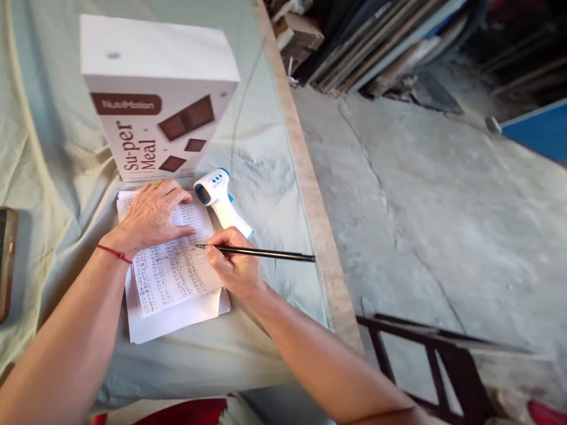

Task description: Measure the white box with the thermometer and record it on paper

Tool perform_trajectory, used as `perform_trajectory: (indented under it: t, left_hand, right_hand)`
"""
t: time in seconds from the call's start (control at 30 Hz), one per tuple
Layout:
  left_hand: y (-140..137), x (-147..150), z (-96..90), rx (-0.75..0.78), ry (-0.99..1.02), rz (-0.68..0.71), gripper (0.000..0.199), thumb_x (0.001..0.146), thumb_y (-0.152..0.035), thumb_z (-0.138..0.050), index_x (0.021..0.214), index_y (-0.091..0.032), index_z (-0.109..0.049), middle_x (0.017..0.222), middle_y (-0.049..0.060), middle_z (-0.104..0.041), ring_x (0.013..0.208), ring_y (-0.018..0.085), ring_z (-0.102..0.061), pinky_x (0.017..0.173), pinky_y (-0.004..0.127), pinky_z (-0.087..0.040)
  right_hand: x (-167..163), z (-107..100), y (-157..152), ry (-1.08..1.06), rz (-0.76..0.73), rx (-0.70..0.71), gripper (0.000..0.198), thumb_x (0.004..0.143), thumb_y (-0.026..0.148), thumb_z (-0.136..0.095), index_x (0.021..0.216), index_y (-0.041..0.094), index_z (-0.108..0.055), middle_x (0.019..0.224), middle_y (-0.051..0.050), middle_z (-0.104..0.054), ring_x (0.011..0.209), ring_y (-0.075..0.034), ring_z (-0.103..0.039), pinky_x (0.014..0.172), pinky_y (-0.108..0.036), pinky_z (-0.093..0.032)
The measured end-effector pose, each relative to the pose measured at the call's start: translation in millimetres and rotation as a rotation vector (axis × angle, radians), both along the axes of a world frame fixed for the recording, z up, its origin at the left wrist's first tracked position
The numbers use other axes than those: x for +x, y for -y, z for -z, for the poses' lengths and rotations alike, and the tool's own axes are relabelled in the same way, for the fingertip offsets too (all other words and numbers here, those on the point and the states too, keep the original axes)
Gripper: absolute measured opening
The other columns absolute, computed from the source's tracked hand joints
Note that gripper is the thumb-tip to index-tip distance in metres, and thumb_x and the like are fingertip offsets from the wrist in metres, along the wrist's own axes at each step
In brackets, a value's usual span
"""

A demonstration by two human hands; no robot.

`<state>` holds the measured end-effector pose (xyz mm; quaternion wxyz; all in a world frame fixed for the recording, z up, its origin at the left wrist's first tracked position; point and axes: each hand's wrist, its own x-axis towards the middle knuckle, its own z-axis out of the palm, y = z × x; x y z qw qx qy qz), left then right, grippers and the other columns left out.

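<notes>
A stack of paper sheets (177, 274), the top one covered with handwritten lines, lies on the cloth-covered table. My left hand (155, 215) rests flat on its upper part with the fingers spread, a red string round the wrist. In my right hand (234, 262) is a black pen (274, 254), gripped between thumb and fingers. Its tip is at the writing, close to my left thumb. Just beyond my right hand lies a white and blue infrared thermometer (224, 200). Behind the papers a white Su-per Meal box (155, 106) stands upright.
At the left edge a phone (6, 262) lies on the pale green cloth (57, 195). The table's wooden edge (305, 177) runs down the right side, with concrete floor beyond. Leaning boards (381, 47) stand at the back, and a dark metal frame (425, 354) at lower right.
</notes>
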<state>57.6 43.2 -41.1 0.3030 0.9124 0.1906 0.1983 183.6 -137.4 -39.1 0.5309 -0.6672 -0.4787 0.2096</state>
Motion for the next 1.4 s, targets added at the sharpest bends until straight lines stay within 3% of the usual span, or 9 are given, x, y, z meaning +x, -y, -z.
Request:
perform_trajectory:
  t: [0.27,0.7,1.4]
  left_hand:
    - [-5,3,0.8,0.062,0.011,0.007,0.042,0.072,-0.045,-0.091,0.102,-0.024,-0.069,0.109,0.007,-0.065,0.110,0.035,-0.060,0.103,0.053,-0.046]
    - [1,3,-8.0,0.223,-0.139,-0.023,0.040,0.080,-0.044,-0.086,0.107,-0.022,-0.066,0.113,0.006,-0.068,0.102,0.028,-0.065,0.091,0.043,-0.049]
    - [4,5,-10.0,0.192,-0.149,-0.026,0.039,0.079,-0.041,-0.086,0.107,-0.021,-0.067,0.113,0.006,-0.068,0.106,0.028,-0.066,0.094,0.043,-0.049]
  right_hand:
    - [2,-3,-5,0.012,-0.029,0.008,0.013,0.083,0.030,-0.059,0.071,0.023,-0.057,0.062,0.006,-0.059,0.051,-0.009,-0.043,0.054,-0.023,-0.044]
    - [2,2,-1,0.159,-0.091,0.124,0.014,0.086,0.012,-0.059,0.081,0.024,-0.054,0.067,0.005,-0.064,0.054,-0.010,-0.057,0.055,-0.023,-0.047]
    - [2,5,0,0.232,-0.020,0.113,0.013,0.087,0.016,-0.060,0.079,0.024,-0.053,0.066,0.006,-0.062,0.055,-0.011,-0.054,0.056,-0.024,-0.046]
